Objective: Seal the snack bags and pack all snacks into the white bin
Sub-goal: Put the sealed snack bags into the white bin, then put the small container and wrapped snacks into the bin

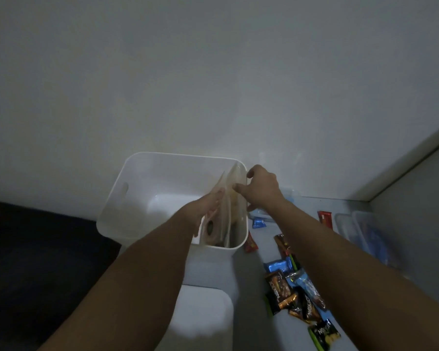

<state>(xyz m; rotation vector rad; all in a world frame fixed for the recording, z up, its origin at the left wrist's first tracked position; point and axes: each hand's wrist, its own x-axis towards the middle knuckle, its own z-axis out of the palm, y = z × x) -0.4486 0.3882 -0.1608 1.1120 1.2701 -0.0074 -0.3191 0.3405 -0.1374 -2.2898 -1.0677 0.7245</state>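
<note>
The white bin [137, 178] stands on the table against the wall. Clear snack bags [230, 198] stand upright along its right inner wall, with round dark snacks showing low in one. My left hand [208, 203] reaches into the bin and lies flat against the left face of the bags. At the bin's right rim, my right hand [260, 187] pinches the top edge of the rightmost bag. Several small wrapped snacks [293, 297] in brown, blue and green lie loose on the table to the right of the bin.
A red wrapper [251, 245] lies against the bin's right front corner and a red bar [325, 219] lies further right. Clear plastic containers [363, 231] stand at the right by the wall. A white rounded lid or object [203, 315] lies before the bin. Dark floor lies left.
</note>
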